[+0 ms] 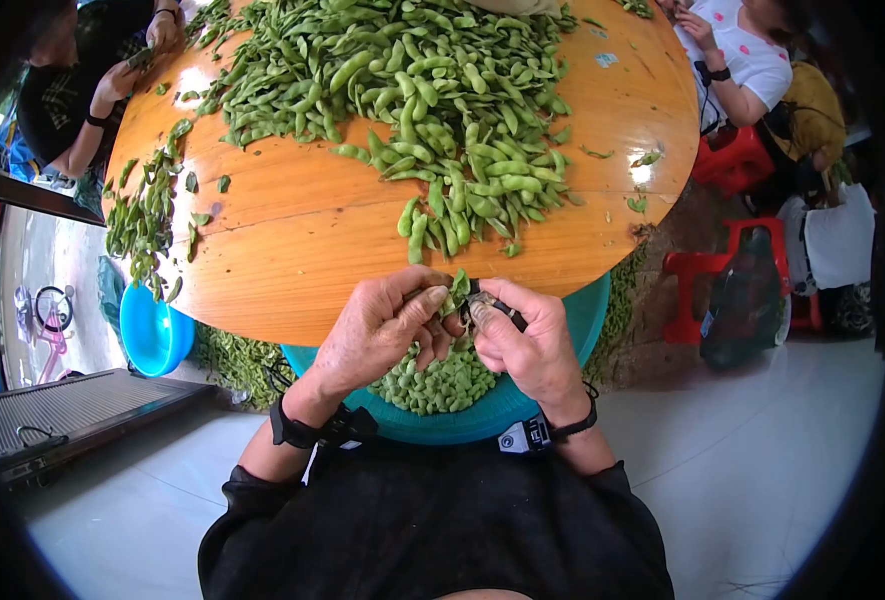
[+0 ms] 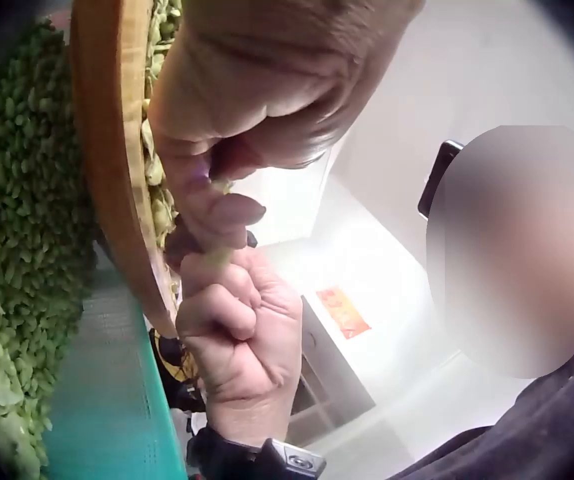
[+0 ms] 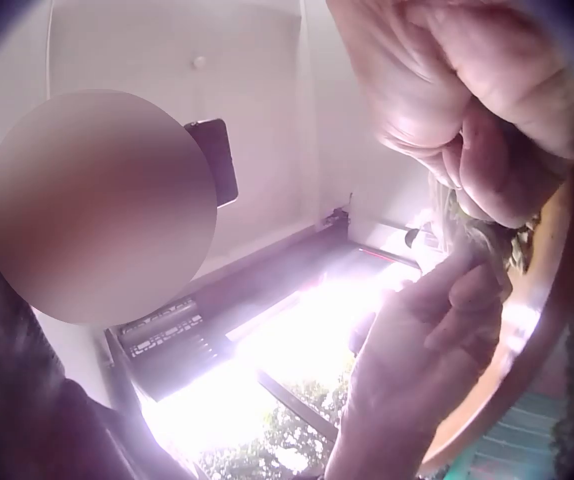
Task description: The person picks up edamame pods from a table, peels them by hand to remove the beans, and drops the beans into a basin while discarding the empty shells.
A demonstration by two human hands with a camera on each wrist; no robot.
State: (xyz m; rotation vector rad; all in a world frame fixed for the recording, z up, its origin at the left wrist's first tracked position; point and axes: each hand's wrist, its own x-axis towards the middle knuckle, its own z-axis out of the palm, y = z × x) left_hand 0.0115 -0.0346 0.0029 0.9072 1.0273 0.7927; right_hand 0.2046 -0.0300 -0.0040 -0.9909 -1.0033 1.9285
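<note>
My left hand pinches a green edamame pod between thumb and fingers over a teal basin. Close against it, my right hand curls its fingers at the pod's other side. A narrow black piece lies along the right fingers; I cannot tell what it is. Below both hands, a heap of shelled beans lies in the basin. In the left wrist view the right hand shows curled, its fingertips meeting the left ones. The hands partly hide the pod.
A round wooden table stands just ahead, bearing a large pile of edamame pods and a smaller one at left. A blue basin and red stools stand beside it. Other people sit at the far left and right.
</note>
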